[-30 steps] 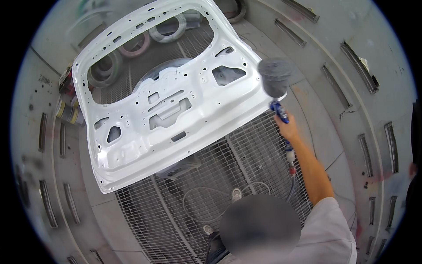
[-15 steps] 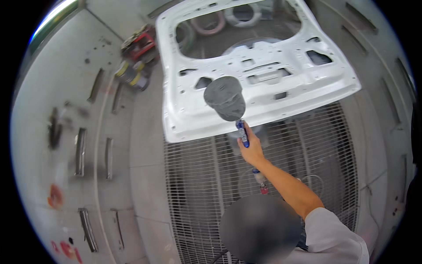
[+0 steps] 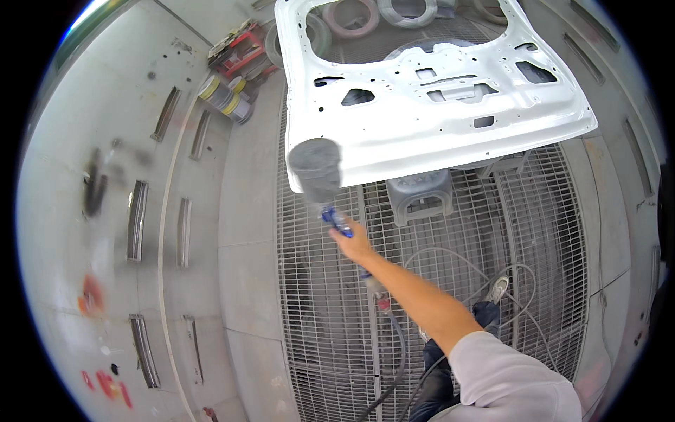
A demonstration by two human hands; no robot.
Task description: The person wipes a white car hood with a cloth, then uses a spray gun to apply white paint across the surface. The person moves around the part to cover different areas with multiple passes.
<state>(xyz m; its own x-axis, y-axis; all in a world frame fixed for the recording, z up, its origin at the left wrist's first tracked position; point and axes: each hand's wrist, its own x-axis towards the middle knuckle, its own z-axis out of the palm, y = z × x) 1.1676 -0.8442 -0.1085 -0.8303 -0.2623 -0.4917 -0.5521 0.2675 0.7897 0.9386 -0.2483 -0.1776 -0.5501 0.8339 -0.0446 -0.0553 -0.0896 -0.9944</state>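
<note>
My right hand (image 3: pixel 354 243) is closed round the blue handle of a spray gun (image 3: pixel 337 221). The gun carries a large grey cup (image 3: pixel 316 167) on top. From below the grip a hose (image 3: pixel 402 344) runs down toward the floor. In front of me lies a glossy white car tailgate panel (image 3: pixel 394 144), with a big window opening and several smaller cut-outs. The cup overlaps its near left corner in the picture; whether they touch I cannot tell. My left hand is out of view.
A grey plastic stool (image 3: pixel 420 188) stands under the panel's near edge on a metal floor grating (image 3: pixel 330 281). Cans (image 3: pixel 225 98) and a red rack (image 3: pixel 242 56) line the left wall. Hose loops (image 3: pixel 520 274) lie near my shoe (image 3: pixel 499 288). Several tape rings hang or stand beyond the panel.
My right hand and the spray gun have moved left, toward the panel's near left corner. The view has shifted, showing more of the stool, hose and my legs. A blurred dark round shape below is gone.
</note>
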